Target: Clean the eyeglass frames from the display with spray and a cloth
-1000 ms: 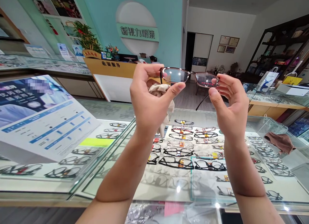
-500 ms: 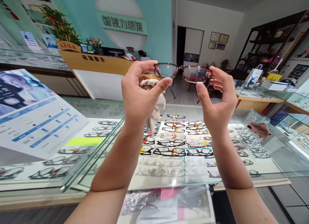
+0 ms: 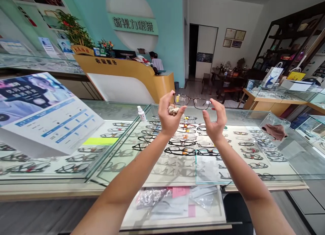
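Note:
A pair of dark-rimmed eyeglasses is held up in front of me, above the glass display case. My left hand pinches the frame at its left end and also has a bunched cream cloth in its palm. Closed on the right end is my right hand, with its thumb below the lens. The frame tilts slightly down to the right. Inside the case, rows of eyeglasses lie under both hands. A small white spray bottle stands left of my left hand.
A printed calendar-like stand is at the left. An open drawer below the case holds plastic bags and papers. A brown cloth lies at the right. Behind are a curved counter, where a person is, and another display case.
Both hands and the eyeglasses have moved lower in view and farther from me. The cream cloth, hanging down before, now shows as a bunch in my left palm. The spray bottle has come into view.

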Action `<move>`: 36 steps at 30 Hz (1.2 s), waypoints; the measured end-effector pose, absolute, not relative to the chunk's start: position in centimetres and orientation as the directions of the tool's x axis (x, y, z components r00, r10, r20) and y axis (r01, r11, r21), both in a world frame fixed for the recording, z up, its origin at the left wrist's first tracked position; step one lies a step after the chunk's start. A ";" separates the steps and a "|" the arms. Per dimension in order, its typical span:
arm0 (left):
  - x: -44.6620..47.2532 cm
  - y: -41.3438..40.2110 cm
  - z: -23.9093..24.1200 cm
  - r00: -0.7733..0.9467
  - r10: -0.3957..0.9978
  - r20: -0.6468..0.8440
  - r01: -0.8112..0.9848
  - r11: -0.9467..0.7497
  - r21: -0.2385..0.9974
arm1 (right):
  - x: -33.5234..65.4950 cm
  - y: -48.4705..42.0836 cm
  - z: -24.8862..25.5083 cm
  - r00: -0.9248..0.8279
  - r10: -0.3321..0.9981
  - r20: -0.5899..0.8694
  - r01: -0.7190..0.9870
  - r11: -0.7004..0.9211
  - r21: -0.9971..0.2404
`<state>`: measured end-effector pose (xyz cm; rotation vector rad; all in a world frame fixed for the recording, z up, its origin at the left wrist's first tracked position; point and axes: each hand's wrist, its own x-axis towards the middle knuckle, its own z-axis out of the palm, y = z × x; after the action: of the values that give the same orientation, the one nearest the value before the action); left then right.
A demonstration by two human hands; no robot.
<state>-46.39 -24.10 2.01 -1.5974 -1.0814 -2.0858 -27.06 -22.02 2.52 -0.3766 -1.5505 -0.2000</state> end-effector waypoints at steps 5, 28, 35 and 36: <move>-46.3 -24.6 0.2 -0.357 0.210 0.910 0.666 -0.626 0.406 | -27.1 -22.5 1.3 -0.010 0.212 0.977 0.347 0.917 -0.195; -45.2 -26.8 1.0 -0.420 0.266 0.868 0.631 -0.602 0.490 | -27.1 -24.0 1.7 0.057 0.276 0.959 0.354 0.893 -0.278; -45.3 -26.3 0.5 -0.444 0.322 0.836 0.583 -0.604 0.543 | -27.4 -24.2 1.6 0.092 0.287 0.953 0.353 0.886 -0.301; -45.3 -26.2 0.5 -0.437 0.312 0.844 0.591 -0.608 0.531 | -27.4 -24.3 1.6 0.089 0.282 0.955 0.352 0.889 -0.295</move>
<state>-45.30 -26.23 0.49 -1.5460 -1.2818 -2.1607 -27.37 -24.26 1.61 -0.5229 -1.5026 -0.0558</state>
